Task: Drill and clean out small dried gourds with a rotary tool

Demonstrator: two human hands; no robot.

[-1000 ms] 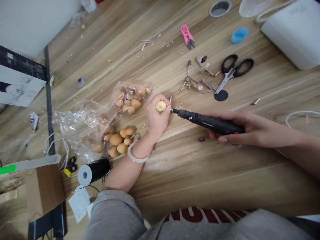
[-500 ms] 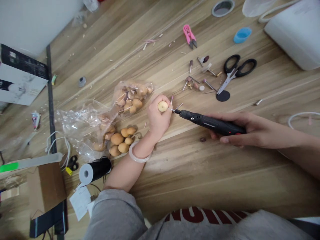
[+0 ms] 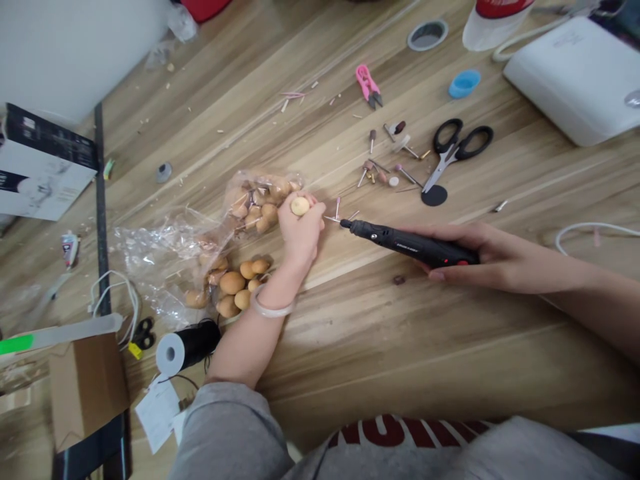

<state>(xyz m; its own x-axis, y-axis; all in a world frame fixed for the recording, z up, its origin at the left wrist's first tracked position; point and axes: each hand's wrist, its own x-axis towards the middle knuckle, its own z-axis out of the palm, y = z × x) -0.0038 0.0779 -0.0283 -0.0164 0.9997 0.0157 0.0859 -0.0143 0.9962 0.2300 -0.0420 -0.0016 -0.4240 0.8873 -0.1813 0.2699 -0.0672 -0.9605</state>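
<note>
Between the fingers and thumb of my left hand [image 3: 301,233] is a small round tan gourd [image 3: 300,206], its pale face turned up. My right hand [image 3: 495,260] is wrapped round a black rotary tool [image 3: 410,245] with a thin metal bit. The bit points left and its tip is just short of my left hand, apart from the gourd. Beside my left forearm lie several loose tan gourds [image 3: 233,283]. Above them, more sit in a clear plastic bag [image 3: 260,200].
Grinding bits [image 3: 383,175] lie scattered beyond the tool, near black-handled scissors [image 3: 460,150] and pink snips [image 3: 369,87]. A black thread spool [image 3: 197,348] stands left of my forearm. At the back right are a blue cap [image 3: 465,84] and a white box-shaped device [image 3: 575,80].
My left hand has moved left with the gourd, and the gap between gourd and bit has grown. The rotary tool has shifted slightly left. The view has shifted a little.
</note>
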